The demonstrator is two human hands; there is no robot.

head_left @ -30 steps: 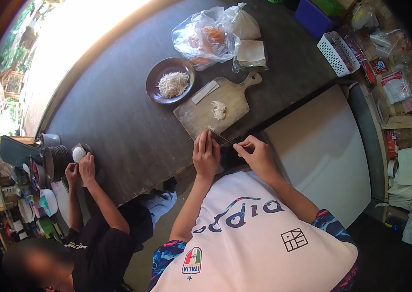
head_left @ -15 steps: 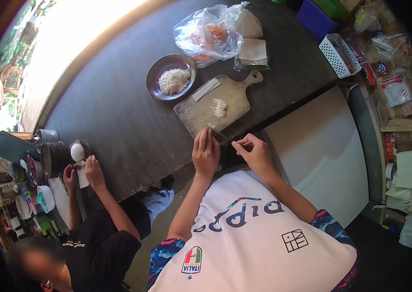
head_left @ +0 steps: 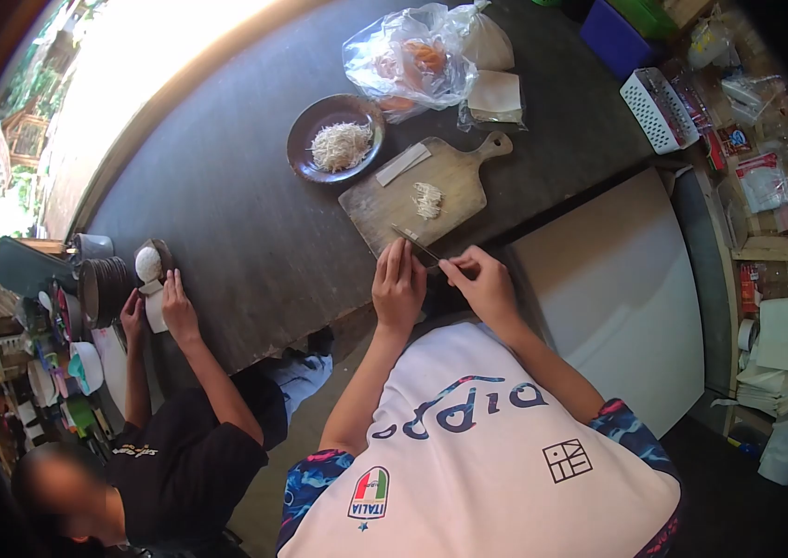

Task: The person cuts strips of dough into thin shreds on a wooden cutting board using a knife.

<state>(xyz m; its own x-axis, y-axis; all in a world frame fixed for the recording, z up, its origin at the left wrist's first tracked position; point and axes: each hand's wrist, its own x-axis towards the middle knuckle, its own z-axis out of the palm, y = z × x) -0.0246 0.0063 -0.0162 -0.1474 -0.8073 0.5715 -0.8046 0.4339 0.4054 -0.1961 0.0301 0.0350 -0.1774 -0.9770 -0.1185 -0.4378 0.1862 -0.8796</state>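
Note:
My right hand [head_left: 480, 285] pinches the near end of a thin, dark knife [head_left: 424, 246], whose blade slants across the near edge of a wooden cutting board [head_left: 454, 167]. Beside the blade, my left hand [head_left: 399, 290] rests at that board edge with its fingers pressed together; whatever lies under the fingertips is hidden. On the board are a small heap of thin pale shreds [head_left: 427, 200] and some flat pale strips [head_left: 403, 165]. Just beyond stands a dark round plate [head_left: 299, 149] bearing a larger pile of similar shreds [head_left: 341, 147].
Plastic bags [head_left: 408, 60] and a flat wrapped packet [head_left: 494, 98] lie behind the board. At left, a co-worker's hands [head_left: 177, 312] handle a pale strip near a white ball-like object [head_left: 148, 264]. A white perforated basket [head_left: 660, 112] stands right; a white panel [head_left: 612, 307] adjoins the table.
The whole view has shifted slightly. My hands stay at the board's near edge, and the knife has tilted a little. The co-worker's fingers have moved slightly around the pale strip.

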